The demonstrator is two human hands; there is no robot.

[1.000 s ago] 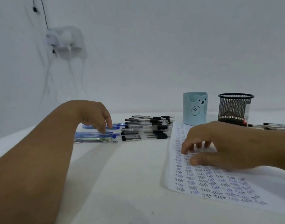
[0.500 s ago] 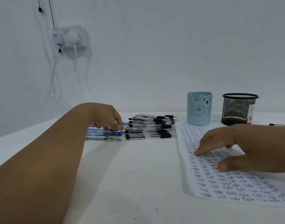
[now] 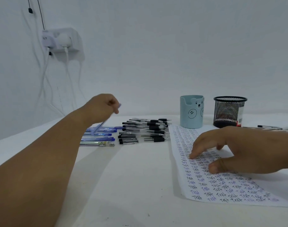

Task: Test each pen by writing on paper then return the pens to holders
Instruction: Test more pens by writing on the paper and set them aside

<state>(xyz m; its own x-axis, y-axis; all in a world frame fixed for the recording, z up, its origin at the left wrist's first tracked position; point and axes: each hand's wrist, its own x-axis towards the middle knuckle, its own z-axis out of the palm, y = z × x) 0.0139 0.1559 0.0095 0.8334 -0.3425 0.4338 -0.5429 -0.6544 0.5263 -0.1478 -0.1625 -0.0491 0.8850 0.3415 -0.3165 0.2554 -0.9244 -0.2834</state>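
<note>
My left hand (image 3: 102,106) is raised above the table and pinches a blue pen (image 3: 100,126) that slants down to the left, blurred. Below it lie several blue pens (image 3: 100,138) in a row, and to their right a pile of black pens (image 3: 144,131). My right hand (image 3: 228,148) rests with spread fingers on the paper (image 3: 210,185), which is covered in rows of written test words. Behind the paper stand a light blue bear holder (image 3: 191,111) and a black mesh holder (image 3: 229,111).
A few more pens (image 3: 269,127) lie at the right behind my right wrist. A wall socket (image 3: 61,40) with white cables hangs at the upper left. The white table (image 3: 131,185) runs to the wall.
My left hand has lifted off the row of blue pens with one blue pen in its fingers. My right hand stays flat on the paper.
</note>
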